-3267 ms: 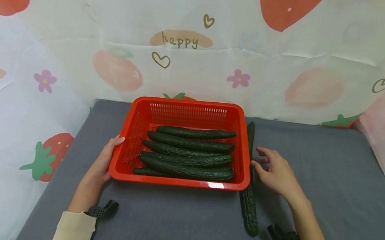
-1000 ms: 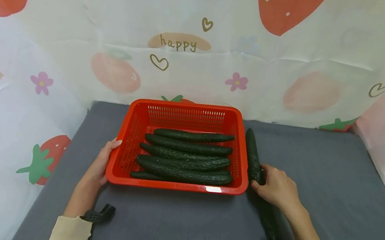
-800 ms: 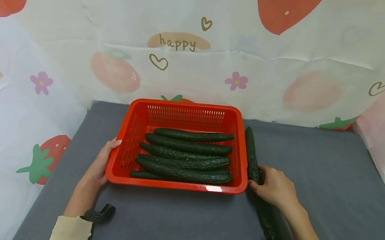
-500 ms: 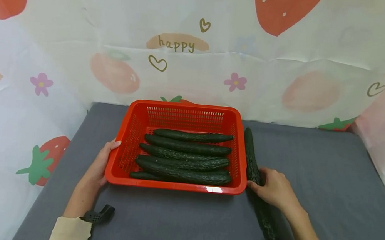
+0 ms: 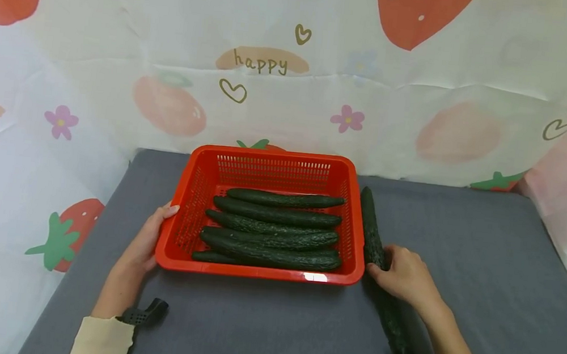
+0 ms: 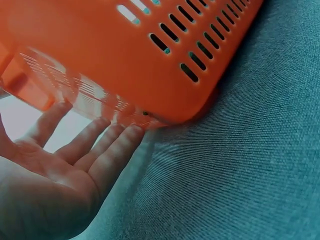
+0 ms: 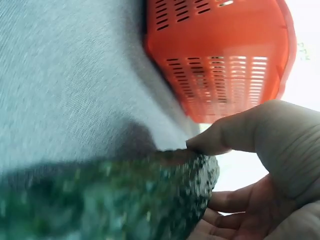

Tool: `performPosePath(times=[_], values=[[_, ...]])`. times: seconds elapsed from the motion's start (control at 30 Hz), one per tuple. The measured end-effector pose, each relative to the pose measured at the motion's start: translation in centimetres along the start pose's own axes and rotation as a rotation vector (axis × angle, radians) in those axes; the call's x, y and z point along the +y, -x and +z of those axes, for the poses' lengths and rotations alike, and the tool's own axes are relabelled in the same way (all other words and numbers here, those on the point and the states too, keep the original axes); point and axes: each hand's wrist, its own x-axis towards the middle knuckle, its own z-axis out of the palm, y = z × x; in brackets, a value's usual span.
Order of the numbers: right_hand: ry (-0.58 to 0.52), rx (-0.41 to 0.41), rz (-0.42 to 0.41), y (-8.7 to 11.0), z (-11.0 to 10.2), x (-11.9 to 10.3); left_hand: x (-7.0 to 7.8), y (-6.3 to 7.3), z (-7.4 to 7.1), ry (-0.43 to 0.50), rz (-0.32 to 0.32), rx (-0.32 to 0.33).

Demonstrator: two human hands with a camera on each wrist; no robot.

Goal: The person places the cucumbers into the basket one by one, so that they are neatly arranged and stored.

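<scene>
My left hand grips the left rim of a red plastic basket, thumb over the rim. In the left wrist view its fingers lie along the slotted outer wall. Several dark green cucumbers lie crosswise in the basket. Just outside its right wall is another long cucumber, slanting toward the near right. My right hand holds it around the middle, partly covering it. The right wrist view shows the thumb on one side of this bumpy cucumber and fingers on the other.
A grey cloth covers the table. Behind it hangs a pale curtain printed with strawberries, hearts and flowers. The basket stands near the table's back edge. A black wrist mount is on my left wrist.
Since the earliest frame my right hand has moved down and taken hold of the cucumber, whose near end has swung right. Over the last second almost nothing moves. The left hand stays on the basket.
</scene>
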Motion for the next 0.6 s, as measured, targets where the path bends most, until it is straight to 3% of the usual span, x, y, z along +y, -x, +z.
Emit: performPosePath(times=[0.47,0.6], values=[[-0.014,-0.005,0.017,0.23,0.17,0.29,-0.03,-0.17,0.05,-0.01,0.006,-0.013],[-0.022,-0.019,0.017,0.42,0.12,0.41,0.03,-0.1,0.09,-0.014,-0.015,0.018]])
